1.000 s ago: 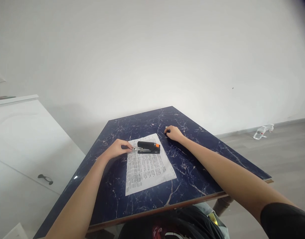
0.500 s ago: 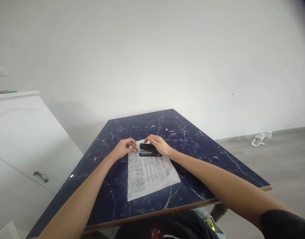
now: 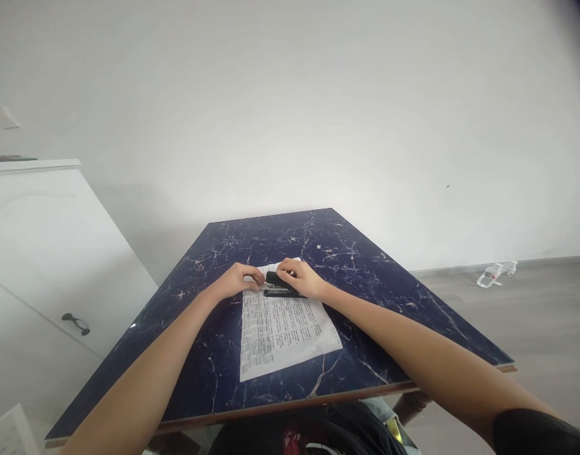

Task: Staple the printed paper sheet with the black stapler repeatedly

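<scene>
A black stapler lies across the upper part of a printed sheet of paper, its top arm raised from the base at the left end. My right hand is closed around the stapler's right part, thumb and fingers on the top arm. At the stapler's left end, my left hand has its thumb and fingers bent together in a pinch. Whatever is between those fingertips is too small to make out. The left fingers also hover over or touch the paper's upper left side; which one I cannot tell.
The paper lies on a dark blue marble-patterned table. A small white piece sits beyond my right hand. On the left stands a white cabinet with a dark handle. Clear plastic bottles lie on the floor by the wall.
My right thumb and fingers have shifted on the stapler's top arm. My left fingertips have come slightly nearer to the stapler's left end. The view has tilted a little.
</scene>
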Available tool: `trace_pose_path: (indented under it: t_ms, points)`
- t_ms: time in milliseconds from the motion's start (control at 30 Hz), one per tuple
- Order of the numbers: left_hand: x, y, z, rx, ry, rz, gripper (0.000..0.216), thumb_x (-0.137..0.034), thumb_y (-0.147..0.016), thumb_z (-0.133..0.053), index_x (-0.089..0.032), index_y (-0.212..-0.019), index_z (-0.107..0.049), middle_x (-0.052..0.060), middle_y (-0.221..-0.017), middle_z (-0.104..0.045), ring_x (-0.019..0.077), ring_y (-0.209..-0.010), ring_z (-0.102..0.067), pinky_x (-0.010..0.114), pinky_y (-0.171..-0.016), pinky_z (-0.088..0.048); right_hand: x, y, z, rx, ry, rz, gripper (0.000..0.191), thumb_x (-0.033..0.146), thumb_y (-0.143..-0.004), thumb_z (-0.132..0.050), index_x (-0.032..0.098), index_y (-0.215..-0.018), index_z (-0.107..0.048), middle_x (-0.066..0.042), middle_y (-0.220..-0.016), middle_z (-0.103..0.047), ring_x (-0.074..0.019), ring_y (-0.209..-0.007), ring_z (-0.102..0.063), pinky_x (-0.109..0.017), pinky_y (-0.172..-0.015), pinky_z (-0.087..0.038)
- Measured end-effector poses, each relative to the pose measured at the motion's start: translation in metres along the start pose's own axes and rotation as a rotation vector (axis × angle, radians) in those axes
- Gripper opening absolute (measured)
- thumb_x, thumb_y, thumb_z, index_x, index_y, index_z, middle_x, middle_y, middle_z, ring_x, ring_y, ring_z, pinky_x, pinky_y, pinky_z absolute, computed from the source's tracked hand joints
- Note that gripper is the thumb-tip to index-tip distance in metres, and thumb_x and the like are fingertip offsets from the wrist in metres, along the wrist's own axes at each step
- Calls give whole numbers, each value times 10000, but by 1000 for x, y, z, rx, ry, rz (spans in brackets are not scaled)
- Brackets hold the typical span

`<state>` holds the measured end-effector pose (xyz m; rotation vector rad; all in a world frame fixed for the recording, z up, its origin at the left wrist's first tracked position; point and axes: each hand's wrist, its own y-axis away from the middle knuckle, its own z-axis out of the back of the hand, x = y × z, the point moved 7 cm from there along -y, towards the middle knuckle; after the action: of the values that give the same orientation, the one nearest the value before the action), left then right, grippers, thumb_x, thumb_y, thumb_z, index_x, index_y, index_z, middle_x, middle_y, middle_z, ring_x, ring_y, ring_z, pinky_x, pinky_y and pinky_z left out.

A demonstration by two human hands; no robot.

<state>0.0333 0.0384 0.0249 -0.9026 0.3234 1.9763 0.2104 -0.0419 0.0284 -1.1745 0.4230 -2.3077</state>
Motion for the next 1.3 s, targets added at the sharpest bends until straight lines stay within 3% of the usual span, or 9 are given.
trace_pose_path:
  t_ms: [100, 333, 433, 567, 733, 833, 1000, 1167, 1300]
  points:
    - [-6, -12, -14, -58, -69, -72, 84, -218, -797, -756, -197, -873, -783, 34, -867, -788, 224, -841, -738, 319, -823, -563, 0, -1, -2, -2, -4, -12, 375, 469, -1064, -477, 196, -912, -685, -59, -962, -645, -173, -798, -583, -300, -704, -437]
    - [-2, -20, -21, -114, -154, -101, 209, -216, -865, -671, -208, -1048, -770, 50, -992, -782, 232, -920, -715, 337, -864, -549, 4, -1, -3, 3, 68, 7, 361, 533, -1013, -581, 198, -940, -696, -58, -950, -646, -177, -779, -581, -305, -702, -436]
    - [11, -22, -15, -115, -276, -34, 337, -367, -895, -685, -254, -1209, -728, 67, -1256, -732, 284, -1167, -659, 381, -1006, -510, 5, 1, -8, 79, 137, 1, 338, 532, -913, -736, 202, -965, -684, -47, -921, -673, -177, -749, -593, -288, -664, -417]
    - [29, -27, -9, -183, -436, 97, 421, -457, -962, -583, -201, -1285, -663, 151, -1437, -603, 370, -1370, -504, 498, -1135, -395, 4, 1, -8, 117, 197, -35, 292, 486, -943, -707, 197, -935, -664, -15, -787, -675, -153, -629, -564, -268, -587, -362]
    - [26, -24, -11, -157, -442, 134, 315, -464, -921, -634, -200, -1092, -656, 146, -1193, -664, 370, -1169, -616, 495, -988, -492, -20, 1, 42, -166, 275, -238, 218, 391, -967, -663, 199, -1069, -683, -70, -980, -746, -205, -793, -665, -276, -650, -435]
    - [18, -14, -6, -146, -384, 116, 231, -421, -957, -593, -238, -1097, -587, 111, -1224, -670, 324, -1210, -629, 438, -974, -512, -46, 10, 78, -251, 392, -388, 191, 343, -955, -647, 191, -1060, -698, -100, -970, -745, -236, -816, -669, -295, -672, -443]
    - [15, -6, 9, -260, -259, 129, 280, -373, -961, -602, -259, -1196, -503, 118, -1314, -664, 305, -1285, -617, 439, -1027, -494, -63, 15, 94, -76, 354, -357, 180, 360, -873, -715, 191, -932, -735, -50, -857, -737, -217, -769, -653, -298, -696, -450]
    - [20, -8, 5, -188, -306, 191, 359, -417, -964, -599, -254, -1281, -548, 136, -1428, -625, 334, -1368, -567, 465, -1062, -492, -38, 13, 75, 199, 175, -192, 264, 424, -860, -721, 198, -993, -749, -36, -889, -740, -202, -776, -645, -311, -713, -451]
    - [21, -7, 3, -154, -348, 211, 385, -435, -954, -611, -245, -1289, -609, 123, -1422, -643, 342, -1322, -603, 472, -1071, -498, -26, 18, 74, 323, 114, -190, 300, 425, -840, -730, 187, -1022, -753, -59, -925, -743, -211, -779, -638, -333, -717, -446]
